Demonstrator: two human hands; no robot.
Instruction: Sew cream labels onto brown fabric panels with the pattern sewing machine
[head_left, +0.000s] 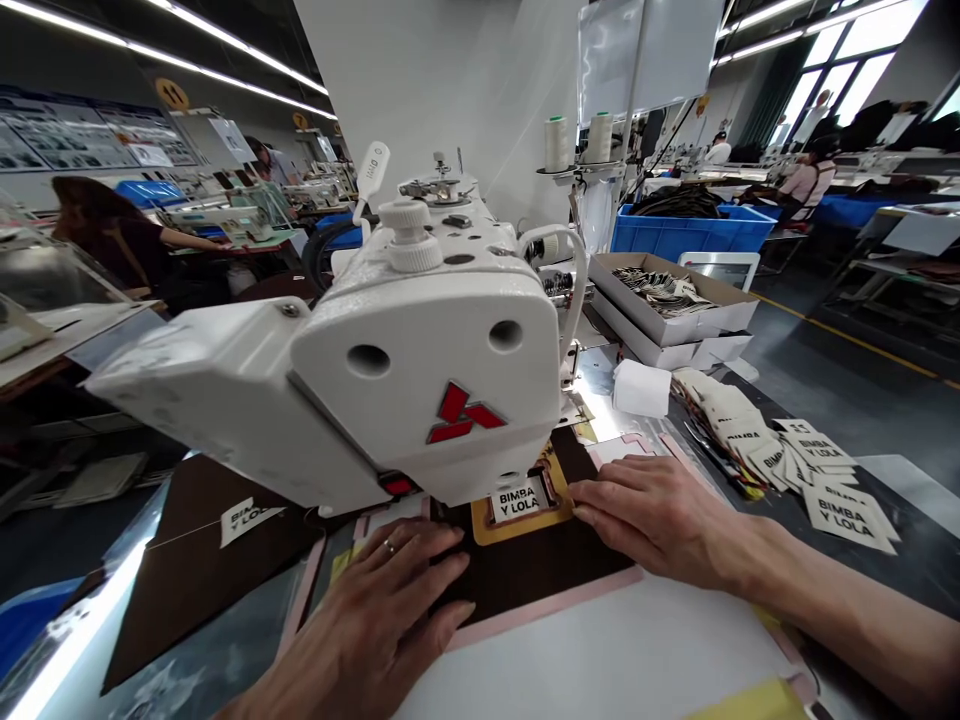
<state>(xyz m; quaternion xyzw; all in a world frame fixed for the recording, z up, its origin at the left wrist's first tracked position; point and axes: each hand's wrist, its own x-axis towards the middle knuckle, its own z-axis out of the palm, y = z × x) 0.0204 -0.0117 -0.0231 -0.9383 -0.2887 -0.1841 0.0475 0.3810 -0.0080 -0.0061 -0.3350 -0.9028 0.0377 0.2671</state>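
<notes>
Below the head of a white sewing machine [427,350] lies a dark brown fabric piece [510,580] on a template with pink edging. A yellow frame [487,535] rests on the fabric around a white label [519,500] reading BIMBA Y LOLA. My left hand [390,600], with a ring, lies with fingers spread on the fabric's left part. My right hand [652,505] presses at the frame's right edge, its fingers together; whether they grip anything is hidden. The machine head covers the frame's back part.
Loose labels [847,510] are spread at the right, beside scissors. Behind them stand white boxes [675,330] and a blue crate [690,235]. At the left lies another brown piece [202,570] with a label. People sit farther back.
</notes>
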